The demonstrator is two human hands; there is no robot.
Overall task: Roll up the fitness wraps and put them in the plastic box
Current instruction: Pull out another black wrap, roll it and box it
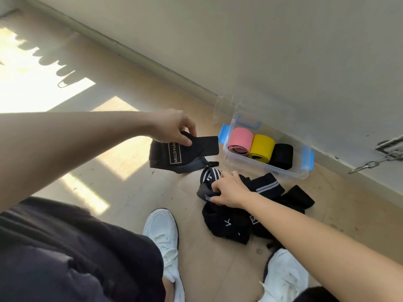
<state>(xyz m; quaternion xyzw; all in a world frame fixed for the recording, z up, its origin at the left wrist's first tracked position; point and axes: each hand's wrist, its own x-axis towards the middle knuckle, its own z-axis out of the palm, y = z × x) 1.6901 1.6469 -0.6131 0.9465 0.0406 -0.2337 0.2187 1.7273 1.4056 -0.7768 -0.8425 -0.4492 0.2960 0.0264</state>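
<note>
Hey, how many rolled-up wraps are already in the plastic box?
3. In the plastic box, side by side: a pink roll at the left end, a yellow roll in the middle, a black roll at the right end. More could be hidden beneath them.

Plastic box (268, 168): clear, glossy, smooth plastic
Blue clips (307, 159): opaque plastic, slight sheen
Pink roll (241, 138), yellow roll (261, 146), black roll (282, 155): matt woven cloth
Labelled black wrap (165, 155): matt cloth
Striped wraps (267, 185): matt, soft cloth
Floor (135, 192): smooth, low sheen, scuffed
Chain (370, 164): bright metal
Sneakers (162, 227): smooth white, leather-like
</note>
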